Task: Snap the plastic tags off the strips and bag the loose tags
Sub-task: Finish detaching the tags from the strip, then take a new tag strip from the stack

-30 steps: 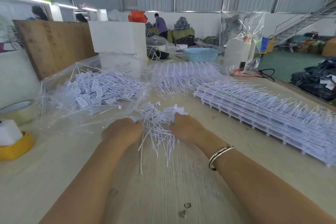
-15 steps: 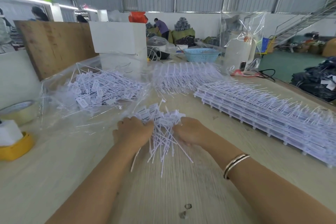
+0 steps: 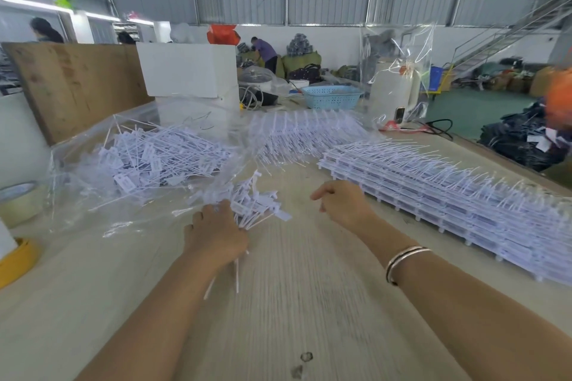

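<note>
- Left hand (image 3: pixel 216 233) low over the middle of the table (image 3: pixel 309 303), fingers curled round a bundle of loose tags (image 3: pixel 250 199); tag heads fanned out past the knuckles toward the far side, thin tails poking out under the wrist toward the near edge.
- Right hand (image 3: pixel 343 202) just right of the bundle, apart from it, holding nothing, fingers loosely bent and relaxed, thumb and forefinger pointing left toward the tags; two thin bracelets (image 3: pixel 402 260) on that wrist.
- Clear plastic bag (image 3: pixel 93 170) lying open on the left part of the table, a heap of snapped-off tags (image 3: pixel 161 155) inside it; mouth of the bag next to the gripped bundle, contact between them not clear.
- Stacked strips (image 3: pixel 448 192) with tags still attached along the right edge, running from mid-table toward the near right corner, thin tails sticking up.
- More strips (image 3: pixel 303 136) fanned out near the far edge, behind the hands.
- Roll of tape (image 3: pixel 18 201) and a yellow object (image 3: pixel 15 263) at the left edge, the latter partly cut off.
- White box (image 3: pixel 188 71), blue basket (image 3: pixel 331 96) and a wooden board (image 3: pixel 77 83) at the far side.
- People in the background, small and blurred.
</note>
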Available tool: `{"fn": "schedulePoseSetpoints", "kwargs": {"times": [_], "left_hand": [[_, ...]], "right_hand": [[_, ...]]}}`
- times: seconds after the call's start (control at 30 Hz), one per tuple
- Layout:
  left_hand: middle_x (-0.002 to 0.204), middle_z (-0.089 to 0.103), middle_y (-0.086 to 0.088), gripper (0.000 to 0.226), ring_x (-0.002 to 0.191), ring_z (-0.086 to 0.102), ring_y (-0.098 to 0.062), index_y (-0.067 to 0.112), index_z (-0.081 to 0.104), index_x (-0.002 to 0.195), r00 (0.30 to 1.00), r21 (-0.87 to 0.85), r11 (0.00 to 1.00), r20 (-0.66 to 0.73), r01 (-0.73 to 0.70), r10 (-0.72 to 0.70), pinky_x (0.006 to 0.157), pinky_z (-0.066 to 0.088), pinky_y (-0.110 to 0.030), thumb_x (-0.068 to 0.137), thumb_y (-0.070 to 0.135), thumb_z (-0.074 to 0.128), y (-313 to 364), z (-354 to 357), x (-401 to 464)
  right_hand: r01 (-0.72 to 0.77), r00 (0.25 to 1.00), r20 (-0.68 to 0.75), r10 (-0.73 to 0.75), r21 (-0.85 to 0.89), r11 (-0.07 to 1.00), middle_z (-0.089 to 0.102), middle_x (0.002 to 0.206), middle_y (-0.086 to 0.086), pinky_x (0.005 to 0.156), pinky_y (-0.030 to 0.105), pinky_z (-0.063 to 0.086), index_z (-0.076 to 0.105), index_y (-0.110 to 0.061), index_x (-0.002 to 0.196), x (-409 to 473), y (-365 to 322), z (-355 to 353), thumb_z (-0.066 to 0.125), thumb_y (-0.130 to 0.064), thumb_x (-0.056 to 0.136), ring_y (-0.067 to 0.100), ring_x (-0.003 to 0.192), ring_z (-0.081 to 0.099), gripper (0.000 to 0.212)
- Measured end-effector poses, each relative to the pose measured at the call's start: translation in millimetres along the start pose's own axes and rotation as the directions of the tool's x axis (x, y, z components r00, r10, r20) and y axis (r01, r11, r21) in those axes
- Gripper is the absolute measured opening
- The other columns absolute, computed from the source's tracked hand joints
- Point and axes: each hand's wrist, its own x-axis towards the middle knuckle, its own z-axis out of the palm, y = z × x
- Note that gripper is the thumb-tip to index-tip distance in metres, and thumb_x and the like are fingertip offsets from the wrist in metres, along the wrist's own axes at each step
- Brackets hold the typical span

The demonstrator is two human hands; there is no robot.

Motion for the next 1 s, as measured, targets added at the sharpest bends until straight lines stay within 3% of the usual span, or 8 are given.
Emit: {"fn": "schedulePoseSetpoints", "kwargs": {"times": [0.13,0.27,0.4,0.53,0.7,0.83,0.93,1.0], "left_hand": [[0.151,0.020,-0.018,0.066,0.137,0.021,-0.035,0.014,0.011,0.149,0.997,0.072,0.995,-0.033,0.076,-0.073,0.110,0.024,-0.043,0.092,0.030,0.041,-10.1,-7.3,-0.8],[0.151,0.026,-0.013,0.066,0.134,0.031,-0.031,0.013,0.010,0.150,0.991,0.262,0.962,-0.123,0.077,-0.046,0.105,0.030,-0.041,0.096,0.043,0.034,-4.6,-14.5,-6.0],[0.122,0.057,0.001,0.042,0.114,0.050,-0.021,0.023,0.050,0.128,0.919,0.327,0.938,-0.325,-0.111,0.222,0.089,0.038,-0.036,0.093,0.043,0.040,12.7,-16.5,-13.2],[0.112,0.062,0.004,0.032,0.113,0.050,-0.019,0.023,0.065,0.112,0.764,0.331,0.843,-0.369,-0.424,0.529,0.086,0.040,-0.033,0.093,0.033,0.041,34.2,2.1,-20.9],[0.109,0.060,0.005,0.036,0.107,0.050,-0.016,0.021,0.062,0.112,0.626,0.330,0.680,-0.268,-0.655,0.733,0.089,0.040,-0.033,0.099,0.032,0.030,53.0,27.0,-26.7],[0.098,0.065,0.000,0.037,0.095,0.058,-0.021,0.016,0.068,0.105,0.575,0.227,0.645,-0.308,-0.729,0.758,0.081,0.048,-0.036,0.098,0.028,0.034,52.9,27.7,-29.2],[0.088,0.067,0.000,0.017,0.083,0.062,-0.022,0.014,0.072,0.096,0.569,0.191,0.643,-0.327,-0.742,0.754,0.071,0.052,-0.034,0.091,0.016,0.056,52.8,26.1,-32.8],[0.087,0.067,0.002,0.015,0.082,0.062,-0.020,0.016,0.073,0.096,0.591,0.171,0.658,-0.318,-0.733,0.741,0.069,0.052,-0.031,0.089,0.015,0.059,53.3,25.9,-34.8]], "right_hand": [[-0.048,0.988,-0.157,0.006,-0.264,0.963,0.062,0.108,0.002,0.078,0.031,0.048,0.067,-0.018,0.100,3.6,35.5,-22.6,0.042,-0.007,0.090,0.022,0.094,0.059,0.029],[-0.011,0.980,-0.167,-0.106,-0.580,0.814,0.053,0.121,0.008,0.093,0.037,0.042,0.061,-0.014,0.116,3.5,55.4,-32.9,0.048,-0.014,0.092,0.028,0.115,0.047,0.028],[-0.005,0.982,-0.127,-0.136,-0.749,0.663,0.048,0.125,0.011,0.095,0.038,0.039,0.057,-0.010,0.122,5.7,62.8,-35.5,0.039,-0.026,0.098,0.030,0.117,0.043,0.033],[0.005,0.970,-0.132,-0.204,-0.829,0.559,0.046,0.124,0.011,0.096,0.036,0.035,0.058,-0.011,0.119,10.7,67.1,-33.3,0.041,-0.021,0.097,0.030,0.115,0.042,0.030],[0.002,0.944,-0.171,-0.282,-0.852,0.523,0.046,0.122,0.012,0.092,0.037,0.035,0.053,-0.011,0.118,14.4,66.9,-30.8,0.044,-0.014,0.094,0.030,0.110,0.044,0.026],[-0.012,0.950,-0.177,-0.259,-0.847,0.531,0.055,0.120,0.013,0.091,0.036,0.039,0.048,-0.009,0.121,23.0,68.7,-37.6,0.041,-0.009,0.094,0.030,0.113,0.049,0.028],[-0.017,0.947,-0.191,-0.258,-0.833,0.553,0.059,0.116,0.013,0.090,0.036,0.037,0.050,-0.009,0.117,24.0,70.6,-36.9,0.040,-0.005,0.093,0.031,0.112,0.049,0.026],[-0.019,0.939,-0.206,-0.277,-0.831,0.556,0.060,0.113,0.013,0.089,0.035,0.037,0.052,-0.009,0.113,24.5,72.4,-38.4,0.041,-0.004,0.092,0.031,0.110,0.050,0.024]]}}
